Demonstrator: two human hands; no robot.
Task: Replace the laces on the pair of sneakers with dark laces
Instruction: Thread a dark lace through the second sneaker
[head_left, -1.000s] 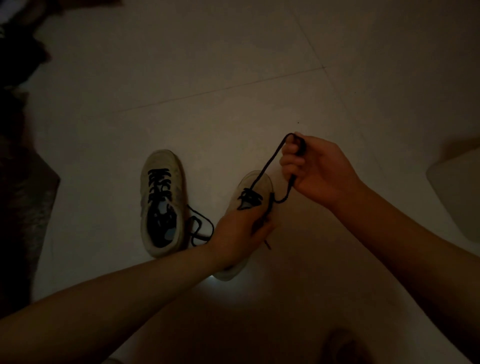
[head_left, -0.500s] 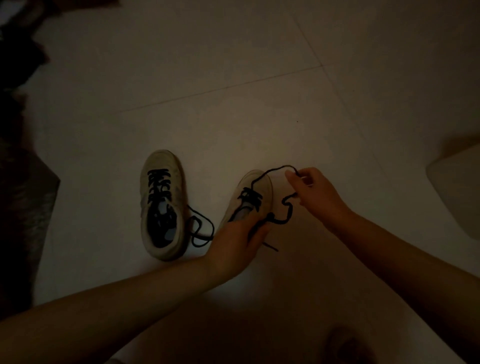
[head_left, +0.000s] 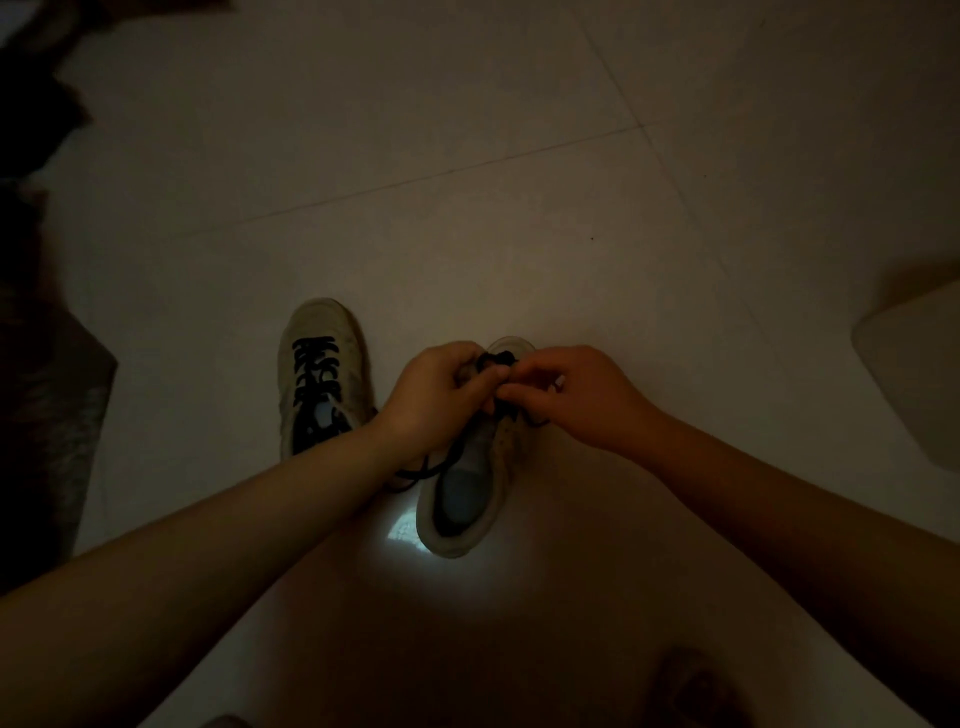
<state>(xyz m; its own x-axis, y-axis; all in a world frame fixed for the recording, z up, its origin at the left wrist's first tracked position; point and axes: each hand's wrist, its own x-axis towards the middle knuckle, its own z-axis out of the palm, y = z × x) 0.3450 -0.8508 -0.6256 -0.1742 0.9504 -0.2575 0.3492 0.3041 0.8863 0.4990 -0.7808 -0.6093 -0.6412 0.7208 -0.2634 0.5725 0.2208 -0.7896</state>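
Both hands are now together over the front part of the right sneaker (head_left: 467, 483), which stands on the tiled floor (head_left: 467, 208) with its toe pointing away from the person. One second ago the right hand (head_left: 587, 395) was lifted high above this sneaker and pulled a long loop of the dark lace (head_left: 496, 358) upward; half a second ago it was coming down with the lace slack. Now the loop is gone and the right hand is low, its fingers curled and pinching the lace just over the eyelets. The left hand (head_left: 431, 400), which before held the side of the sneaker near its opening, has moved forward to the same place; its fingers are bent around the lace or the edge of the upper, but in this dim light I cannot tell which of them. A loose part of the lace (head_left: 421, 470) hangs out on the floor at the left side of this sneaker, under the left wrist. The other sneaker (head_left: 324, 379) stands just to the left of it and already has dark lacing across its whole front. I judge that one crossing was just pulled tight and the person now feeds the lace end into the next eyelet, so the second sneaker is only partly laced.
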